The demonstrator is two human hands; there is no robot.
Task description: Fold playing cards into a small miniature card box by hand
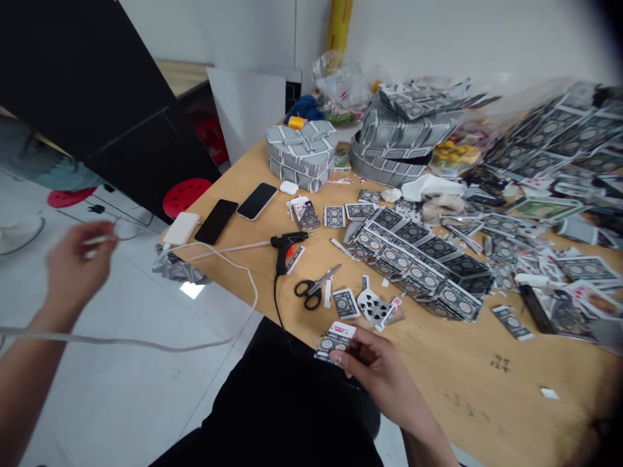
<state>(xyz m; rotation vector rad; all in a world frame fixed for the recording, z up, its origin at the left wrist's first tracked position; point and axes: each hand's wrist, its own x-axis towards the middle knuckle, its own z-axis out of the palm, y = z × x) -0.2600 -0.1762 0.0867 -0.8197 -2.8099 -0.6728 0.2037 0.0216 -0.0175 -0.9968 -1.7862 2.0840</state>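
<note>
My right hand [382, 373] is closed on a patterned playing card [335, 342] at the table's near edge, its thumb on the face of the card. Away from the table on the left, over the floor, my left hand [78, 266] is blurred with its fingers pinched together. Something pale seems to lie between those fingertips, too unclear to name. Just beyond my right hand are a cut card [346, 303] and a round piece with black spades [372, 307]. Black scissors [311, 292] and a black glue gun [286, 250] with an orange trigger lie farther left.
A folded card structure [418, 263] lies mid-table, with loose cards and scraps to its right. Grey patterned boxes [302, 152] stand behind. Two phones [256, 201] and a white power bank [182, 228] with a cable are at the left edge. Red stools [187, 194] stand beyond.
</note>
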